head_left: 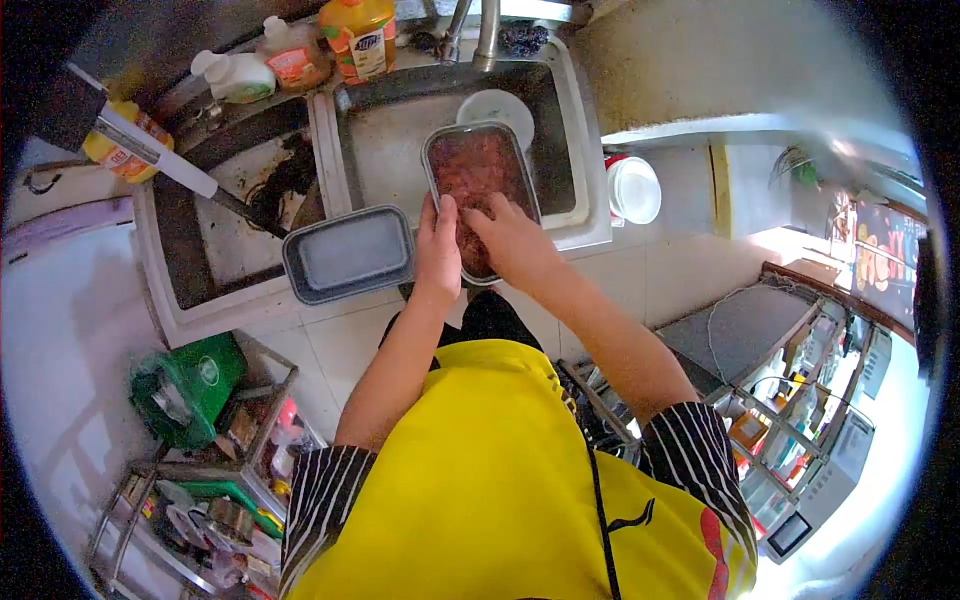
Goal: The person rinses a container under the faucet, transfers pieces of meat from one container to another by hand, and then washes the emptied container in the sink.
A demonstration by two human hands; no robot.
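A grey-rimmed rectangular container (483,165) full of reddish-brown meat-like food sits over the front edge of the right sink basin. My left hand (438,245) lies along the container's left side, its fingers close together against the rim. My right hand (508,240) reaches over the container, its bent fingertips in the reddish food; whether they pinch some of it is hidden. To the left of my left hand, a second grey container (348,254) with a pale, whitish inside rests on the sink's front edge.
Behind the containers is the right basin (385,140) with a white round dish (497,112) and a faucet (487,40). Bottles (358,45) line the back. A white tub (634,190) stands right, a green bin (195,390) lower left, and shelves (790,420) lower right.
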